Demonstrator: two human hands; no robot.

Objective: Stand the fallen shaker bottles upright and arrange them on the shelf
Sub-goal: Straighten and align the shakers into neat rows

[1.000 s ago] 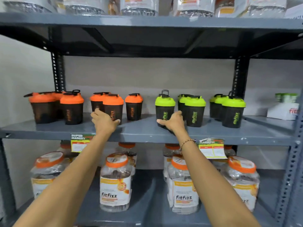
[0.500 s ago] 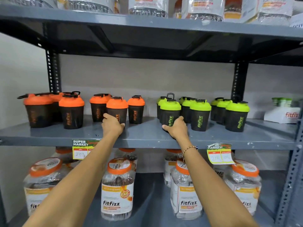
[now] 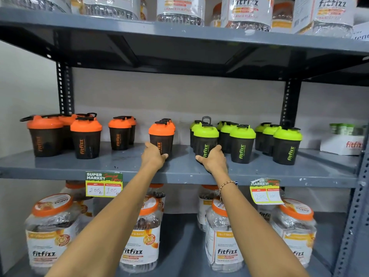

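Black shaker bottles stand upright in rows on the grey middle shelf: orange-lidded ones on the left half, green-lidded ones on the right half. My left hand grips the base of an orange-lidded shaker at the front of a short row near the middle. My right hand grips the base of a green-lidded shaker at the front of its row. More orange shakers stand to the left, more green shakers to the right. No bottle lies on its side.
A white fitfizz box with small green-capped bottles sits at the shelf's far right. Large clear jars with orange lids fill the lower shelf, more jars line the top shelf. Two price tags hang from the shelf's front edge.
Both hands slid their shakers sideways and forward along the shelf. The orange one now fronts a row near the middle, and the green one fronts its own row.
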